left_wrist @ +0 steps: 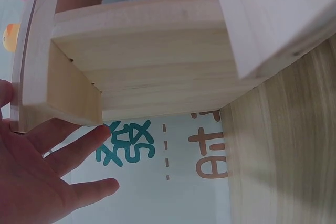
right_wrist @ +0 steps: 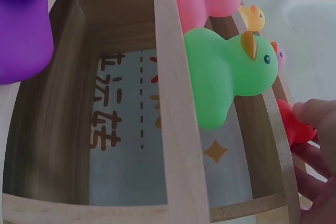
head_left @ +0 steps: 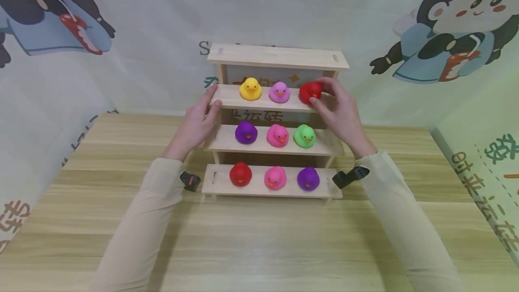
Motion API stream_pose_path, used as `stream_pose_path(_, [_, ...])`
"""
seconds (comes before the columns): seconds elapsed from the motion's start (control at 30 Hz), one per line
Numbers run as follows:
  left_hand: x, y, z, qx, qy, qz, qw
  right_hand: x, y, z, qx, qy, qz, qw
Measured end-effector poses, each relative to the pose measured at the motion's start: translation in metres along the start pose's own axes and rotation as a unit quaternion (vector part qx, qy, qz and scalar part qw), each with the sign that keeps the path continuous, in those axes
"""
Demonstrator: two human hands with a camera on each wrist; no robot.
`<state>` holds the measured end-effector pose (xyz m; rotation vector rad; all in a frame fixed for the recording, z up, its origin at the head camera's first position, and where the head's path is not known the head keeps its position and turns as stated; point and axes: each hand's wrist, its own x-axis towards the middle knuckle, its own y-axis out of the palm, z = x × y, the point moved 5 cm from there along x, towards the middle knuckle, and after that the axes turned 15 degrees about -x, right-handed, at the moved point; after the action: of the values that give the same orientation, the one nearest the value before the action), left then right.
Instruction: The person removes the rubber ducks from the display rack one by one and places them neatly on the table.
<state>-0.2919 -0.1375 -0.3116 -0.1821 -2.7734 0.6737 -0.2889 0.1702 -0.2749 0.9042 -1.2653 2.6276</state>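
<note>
A stepped wooden shelf [head_left: 279,146] carries rubber ducks on three of its boards. My right hand [head_left: 343,112] pinches a red rubber duck [head_left: 307,94] at the right end of the upper duck row, the thumb in front. The right wrist view also shows this red duck [right_wrist: 295,124] against the fingers. My left hand [head_left: 195,123] holds the left end of the same board, thumb and fingers on either side of its edge. Beside the held duck sit a light purple duck [head_left: 279,93] and a yellow duck [head_left: 250,89].
The middle board bears a purple duck [head_left: 246,133], a pink duck [head_left: 277,136] and a green duck [head_left: 304,136]. Below stand another red duck [head_left: 241,175], a pink duck [head_left: 275,178] and a purple duck [head_left: 308,179]. A printed cloth [head_left: 259,3] hangs behind the wood-grain table [head_left: 259,247].
</note>
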Motion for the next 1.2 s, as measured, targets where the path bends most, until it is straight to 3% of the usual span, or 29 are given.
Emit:
stream_pose_path(0.2, [-0.002,-0.001,-0.001,-0.001,0.000,0.000,1.0000,-0.001,-0.003,0.001,0.015,-0.008,-0.018,0.9997])
stream_pose_path(0.4, [0.000,0.000,-0.001,-0.002,0.005,0.001,1.0000,-0.006,-0.020,-0.003,0.028,-0.003,-0.051,0.9983])
stream_pose_path(0.9, [0.000,0.001,0.001,-0.009,0.014,0.002,0.9999,-0.030,-0.067,-0.027,-0.037,0.027,-0.077,0.9959])
stream_pose_path(1.2, [0.000,0.001,0.001,-0.010,0.005,0.004,0.9999,-0.048,-0.082,-0.051,-0.055,0.060,-0.076,0.9938])
